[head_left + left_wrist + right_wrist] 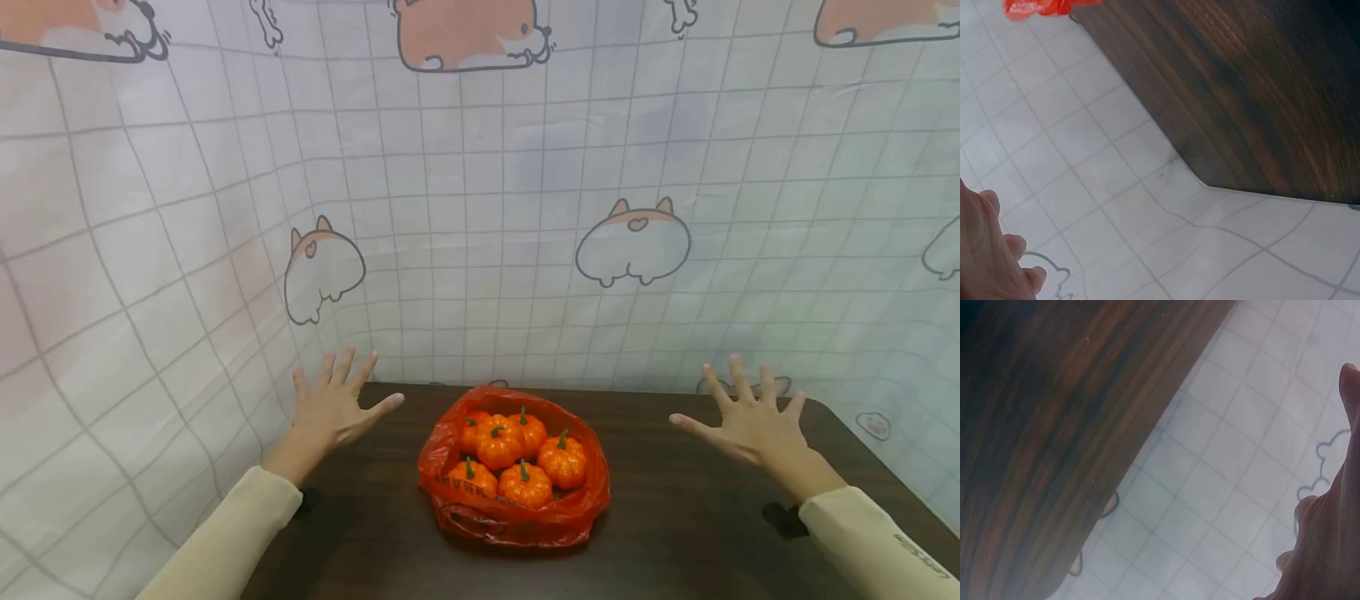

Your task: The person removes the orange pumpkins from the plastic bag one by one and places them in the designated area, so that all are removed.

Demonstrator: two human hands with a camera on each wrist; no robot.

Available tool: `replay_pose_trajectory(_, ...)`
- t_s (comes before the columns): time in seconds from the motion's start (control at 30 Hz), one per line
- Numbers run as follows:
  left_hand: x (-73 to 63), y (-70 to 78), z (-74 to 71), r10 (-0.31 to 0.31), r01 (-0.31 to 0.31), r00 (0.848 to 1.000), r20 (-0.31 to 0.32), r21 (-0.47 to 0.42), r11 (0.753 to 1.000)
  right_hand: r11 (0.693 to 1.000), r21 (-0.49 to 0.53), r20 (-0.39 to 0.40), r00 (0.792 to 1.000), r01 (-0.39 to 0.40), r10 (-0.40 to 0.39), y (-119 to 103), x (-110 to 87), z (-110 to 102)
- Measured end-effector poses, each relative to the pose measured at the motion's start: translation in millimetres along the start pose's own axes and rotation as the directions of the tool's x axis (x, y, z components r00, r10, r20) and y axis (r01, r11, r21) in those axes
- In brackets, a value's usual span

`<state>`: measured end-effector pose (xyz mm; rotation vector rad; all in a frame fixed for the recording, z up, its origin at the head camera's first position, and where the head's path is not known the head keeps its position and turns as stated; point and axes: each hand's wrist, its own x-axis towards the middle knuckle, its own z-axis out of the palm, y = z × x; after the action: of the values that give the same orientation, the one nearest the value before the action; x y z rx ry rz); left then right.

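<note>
A red plastic bag [517, 529] with its mouth spread wide stands on the dark wooden table. Several small orange pumpkins [562, 462] with green stems lie inside it. To the left of the bag, my left hand [330, 412] is raised with fingers spread, holding nothing. On the other side, my right hand [753, 421] is held up the same way, also free of any object. In the left wrist view, a corner of the red bag [1050, 6] shows at the top, well apart from the fingers.
The brown table [675, 533] has a back edge against a white gridded cloth [480, 183] printed with cartoon dogs. The cloth also hangs close along the left side, near my left arm, and beyond the table's right edge.
</note>
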<state>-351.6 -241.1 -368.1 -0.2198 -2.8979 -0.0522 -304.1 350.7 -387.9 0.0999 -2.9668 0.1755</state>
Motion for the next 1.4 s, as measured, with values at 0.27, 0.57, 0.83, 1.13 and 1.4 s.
replay_pose_trajectory(0.27, -10.7, 11.1, 5.0, 0.020, -0.020, 1.000, -0.010, 0.014, 1.000, 1.000, 0.002, -0.012, 1.000, 0.010, -0.010, -5.6, -13.5, 7.7)
replay_pose_trajectory(0.57, -27.0, 26.3, 12.0, 0.048, -0.047, 0.998, -0.033, 0.036, 0.998, 1.000, 0.002, -0.038, 0.999, 0.025, -0.025, -14.8, -26.3, 10.1)
replay_pose_trajectory(0.83, -46.6, 33.3, 20.8, 0.071, -0.073, 0.996, -0.059, -0.033, 0.997, 0.999, 0.003, -0.063, 0.997, 0.050, -0.050, -31.1, -40.3, 20.8)
replay_pose_trajectory(1.13, -63.5, 40.3, 39.3, 0.083, -0.086, 0.994, -0.076, -0.038, 0.996, 0.997, 0.013, -0.091, 0.993, 0.078, -0.076, -53.2, -52.3, 34.6)
replay_pose_trajectory(1.4, -59.4, 56.9, 58.4, 0.064, -0.071, 0.997, -0.046, -0.171, 0.983, 0.989, 0.111, -0.086, 0.992, 0.097, -0.088, -79.8, -48.5, 46.3)
